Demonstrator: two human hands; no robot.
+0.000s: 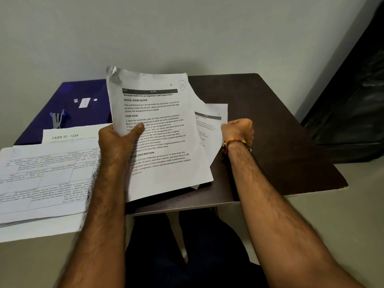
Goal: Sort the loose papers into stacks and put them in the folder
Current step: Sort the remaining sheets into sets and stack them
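My left hand grips a bundle of printed sheets by its left edge, thumb on the top page, holding it tilted above the table. My right hand is curled at the right edge of another printed sheet that sticks out from behind the bundle; its fingertips are hidden. An open blue folder with a metal clip lies at the back left. A thick stack of papers with tables lies at the front left, partly over the folder, and a sheet marked "TASK ID 1228" lies behind it.
The dark brown table stands against a pale wall. A dark object fills the right side of the room. My legs show under the table's front edge.
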